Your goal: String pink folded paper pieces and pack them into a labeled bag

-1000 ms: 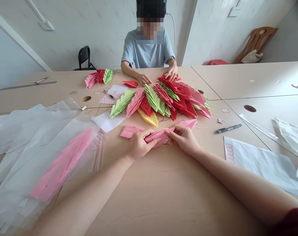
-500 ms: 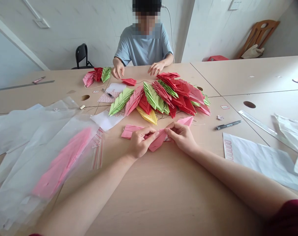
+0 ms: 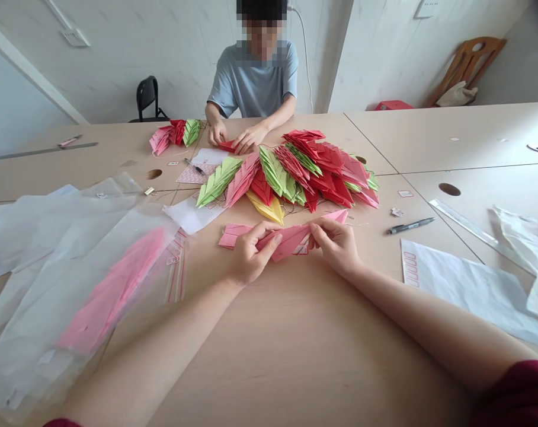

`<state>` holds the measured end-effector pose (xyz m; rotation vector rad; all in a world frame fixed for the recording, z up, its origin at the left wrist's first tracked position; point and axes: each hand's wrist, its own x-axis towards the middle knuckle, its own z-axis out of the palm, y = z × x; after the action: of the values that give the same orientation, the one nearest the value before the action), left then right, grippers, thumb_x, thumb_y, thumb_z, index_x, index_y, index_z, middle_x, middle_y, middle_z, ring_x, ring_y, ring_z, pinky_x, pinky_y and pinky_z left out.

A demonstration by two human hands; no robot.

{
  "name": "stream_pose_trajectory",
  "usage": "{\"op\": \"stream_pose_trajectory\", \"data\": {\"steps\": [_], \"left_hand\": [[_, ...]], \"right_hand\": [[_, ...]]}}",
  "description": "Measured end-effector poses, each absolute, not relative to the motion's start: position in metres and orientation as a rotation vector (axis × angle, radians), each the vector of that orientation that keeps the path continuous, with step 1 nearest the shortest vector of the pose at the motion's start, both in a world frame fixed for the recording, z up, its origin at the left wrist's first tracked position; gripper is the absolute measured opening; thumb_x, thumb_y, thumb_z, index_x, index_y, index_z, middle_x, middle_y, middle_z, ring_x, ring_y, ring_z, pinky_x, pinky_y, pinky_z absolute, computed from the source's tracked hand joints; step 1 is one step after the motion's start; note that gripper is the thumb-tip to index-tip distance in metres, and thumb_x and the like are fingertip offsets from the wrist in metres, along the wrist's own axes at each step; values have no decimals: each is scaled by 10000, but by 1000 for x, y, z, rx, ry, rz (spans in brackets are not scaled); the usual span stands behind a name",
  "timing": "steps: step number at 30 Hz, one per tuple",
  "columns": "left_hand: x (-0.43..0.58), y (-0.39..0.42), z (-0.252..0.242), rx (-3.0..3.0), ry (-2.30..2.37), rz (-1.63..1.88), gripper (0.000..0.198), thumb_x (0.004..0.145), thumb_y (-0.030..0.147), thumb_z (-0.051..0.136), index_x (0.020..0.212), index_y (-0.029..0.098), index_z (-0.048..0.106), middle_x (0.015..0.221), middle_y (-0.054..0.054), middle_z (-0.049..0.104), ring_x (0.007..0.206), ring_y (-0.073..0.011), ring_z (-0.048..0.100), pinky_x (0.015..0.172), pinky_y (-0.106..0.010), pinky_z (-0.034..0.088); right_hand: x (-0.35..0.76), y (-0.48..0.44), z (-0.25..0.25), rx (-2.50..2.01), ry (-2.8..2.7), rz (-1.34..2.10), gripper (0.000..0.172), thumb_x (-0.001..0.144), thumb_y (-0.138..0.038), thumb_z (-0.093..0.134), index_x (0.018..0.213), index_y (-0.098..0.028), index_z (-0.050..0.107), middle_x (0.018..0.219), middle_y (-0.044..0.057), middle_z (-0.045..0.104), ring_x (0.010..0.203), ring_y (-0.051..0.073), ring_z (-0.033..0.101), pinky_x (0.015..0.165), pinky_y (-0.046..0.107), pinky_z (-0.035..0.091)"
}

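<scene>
My left hand (image 3: 253,252) and my right hand (image 3: 335,244) both pinch a strip of pink folded paper (image 3: 287,241) just above the table's middle, the strip stretched between them. Its far end rises at the right, and a further pink folded section (image 3: 231,235) lies flat beyond my left hand. Directly past my hands sits a large heap of red, pink, green and yellow folded paper leaves (image 3: 287,178), not touching my fingers. Across the table, a co-worker's hands (image 3: 237,137) rest on a small red folded piece (image 3: 228,146).
A clear zip bag (image 3: 86,237) holding pink paper lies on the left. On the right are a black pen (image 3: 411,225), a steel ruler (image 3: 473,231) and a white envelope (image 3: 451,290). More folded leaves (image 3: 175,133) lie at the far left of the table.
The pink strip now lies stretched more flatly between my hands. The co-worker's hands have moved together onto the small red piece. The view has shifted slightly.
</scene>
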<state>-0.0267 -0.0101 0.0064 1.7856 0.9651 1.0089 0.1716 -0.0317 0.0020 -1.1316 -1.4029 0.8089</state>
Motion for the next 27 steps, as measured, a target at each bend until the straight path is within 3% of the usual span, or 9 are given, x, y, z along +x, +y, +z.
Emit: {"op": "stream_pose_trajectory", "data": {"steps": [6, 10, 12, 14, 17, 19, 24, 27], "left_hand": [[-27, -9, 6, 1802, 1054, 1034, 251, 875, 372, 587, 1011, 169, 643, 798, -7, 637, 734, -133, 582, 654, -225, 459], [-27, -8, 5, 1924, 1097, 1096, 204, 876, 354, 589, 958, 179, 655, 815, -10, 649, 746, -137, 585, 677, -239, 463], [-28, -8, 5, 2077, 1135, 1174, 157, 866, 325, 607, 900, 180, 659, 792, -12, 651, 745, -141, 583, 700, -253, 460], [-28, -8, 6, 2258, 1146, 1266, 110, 854, 286, 627, 828, 182, 653, 767, -11, 656, 743, -143, 580, 726, -269, 453], [-28, -10, 9, 2490, 1112, 1352, 80, 841, 235, 644, 771, 195, 649, 773, -6, 684, 762, -149, 582, 769, -292, 440], [-28, -10, 9, 2581, 1078, 1357, 52, 836, 220, 651, 786, 209, 664, 800, -5, 702, 781, -155, 584, 785, -305, 436], [-28, -12, 4, 2695, 1009, 1286, 66, 843, 228, 648, 888, 236, 696, 852, -6, 719, 818, -169, 584, 777, -315, 436], [-30, -13, 2, 2782, 1014, 1178, 103, 871, 251, 608, 916, 247, 700, 881, -10, 723, 818, -175, 582, 779, -326, 421]], "right_hand": [[180, -24, -5, -1130, -1209, 849, 340, 894, -458, 537, 709, -180, 601, 499, -20, 555, 433, 103, 486, 437, 228, 384], [179, -26, -3, -1117, -1346, 844, 298, 896, -440, 548, 752, -187, 611, 549, -12, 581, 463, 113, 499, 457, 241, 408], [178, -27, -2, -1144, -1449, 648, 224, 876, -404, 591, 804, -197, 636, 676, 18, 630, 600, 148, 576, 544, 273, 464], [177, -27, 0, -1148, -1526, 363, 165, 842, -355, 643, 922, -212, 652, 906, 63, 662, 858, 209, 621, 725, 345, 509], [176, -27, 0, -1099, -1634, 57, 327, 806, -328, 689, 1110, -243, 607, 1167, 96, 602, 1121, 266, 550, 939, 451, 454], [175, -28, -1, -1080, -1725, -42, 346, 794, -344, 709, 1116, -265, 609, 1195, 88, 592, 1133, 272, 543, 966, 469, 431], [172, -31, -4, -990, -1907, -159, 114, 813, -347, 711, 908, -296, 675, 1110, 19, 653, 1069, 233, 578, 1026, 465, 358], [174, -32, -4, -956, -1972, -172, 62, 845, -336, 679, 900, -309, 676, 1011, -5, 691, 999, 203, 609, 1065, 468, 310]]}}
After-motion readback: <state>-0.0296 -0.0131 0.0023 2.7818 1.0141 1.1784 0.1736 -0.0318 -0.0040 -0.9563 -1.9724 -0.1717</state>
